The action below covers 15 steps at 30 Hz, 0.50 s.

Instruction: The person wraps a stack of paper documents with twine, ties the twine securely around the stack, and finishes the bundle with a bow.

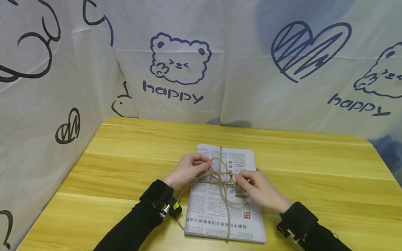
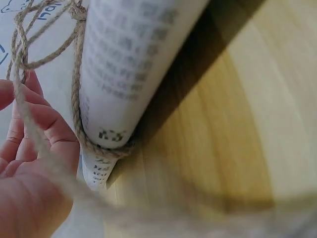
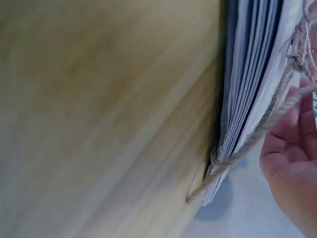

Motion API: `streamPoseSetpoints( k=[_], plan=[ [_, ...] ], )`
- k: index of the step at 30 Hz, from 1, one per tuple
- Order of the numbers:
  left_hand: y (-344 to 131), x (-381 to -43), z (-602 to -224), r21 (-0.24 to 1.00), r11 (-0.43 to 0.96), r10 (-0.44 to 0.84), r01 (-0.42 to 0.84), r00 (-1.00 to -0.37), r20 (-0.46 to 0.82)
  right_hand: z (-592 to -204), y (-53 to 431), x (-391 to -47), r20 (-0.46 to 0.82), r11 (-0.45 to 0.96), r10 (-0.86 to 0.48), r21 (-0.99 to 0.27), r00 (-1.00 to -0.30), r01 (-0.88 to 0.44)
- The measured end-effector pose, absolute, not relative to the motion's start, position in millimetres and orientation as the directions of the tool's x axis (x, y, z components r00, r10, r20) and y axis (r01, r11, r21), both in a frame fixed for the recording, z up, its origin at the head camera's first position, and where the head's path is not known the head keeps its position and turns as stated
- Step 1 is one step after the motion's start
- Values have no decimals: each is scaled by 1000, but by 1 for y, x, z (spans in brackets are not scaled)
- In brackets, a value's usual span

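A folded stack of newspapers (image 1: pixel 204 220) lies on the table, with brown twine (image 1: pixel 220 155) wrapped round it lengthwise and crosswise. Loops and a crossing of the twine sit on top, between the two hands. From the left, my left hand (image 1: pixel 189 168) pinches a twine loop between thumb and fingers; in the left wrist view the twine (image 2: pixel 76 84) hugs the folded edge and a loose strand passes before the hand. My right hand (image 1: pixel 259 188) pinches twine on the right of the crossing. Layered page edges (image 3: pixel 247 74) show beside that hand in the right wrist view.
The wood-grain table (image 1: pixel 120 166) extends around the stack. White cloth (image 1: pixel 196 12) with drawn bears and hearts hangs behind and at the sides. A loose twine end (image 1: pixel 180 224) trails off the left side of the stack. Black bands (image 1: pixel 298 223) with cameras circle both wrists.
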<state>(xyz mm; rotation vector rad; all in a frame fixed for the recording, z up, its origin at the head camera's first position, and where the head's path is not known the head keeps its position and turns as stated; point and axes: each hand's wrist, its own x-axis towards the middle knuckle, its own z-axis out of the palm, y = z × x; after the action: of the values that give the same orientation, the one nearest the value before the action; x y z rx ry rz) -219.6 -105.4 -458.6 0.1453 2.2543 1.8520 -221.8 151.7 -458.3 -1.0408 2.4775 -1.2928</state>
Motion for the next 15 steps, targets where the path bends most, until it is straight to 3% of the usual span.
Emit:
streamPoseSetpoints(
  k=[8,15],
  plan=[
    [-115,-218,-458,973,228,230,-30,-970,-84,-460,158,-225,63,252,-688,-914,-723,-319],
    [-122,-205,-434,948,314,268,40,-962,-48,-464,165,-226,47,275,-682,-908,-730,-316]
  ],
)
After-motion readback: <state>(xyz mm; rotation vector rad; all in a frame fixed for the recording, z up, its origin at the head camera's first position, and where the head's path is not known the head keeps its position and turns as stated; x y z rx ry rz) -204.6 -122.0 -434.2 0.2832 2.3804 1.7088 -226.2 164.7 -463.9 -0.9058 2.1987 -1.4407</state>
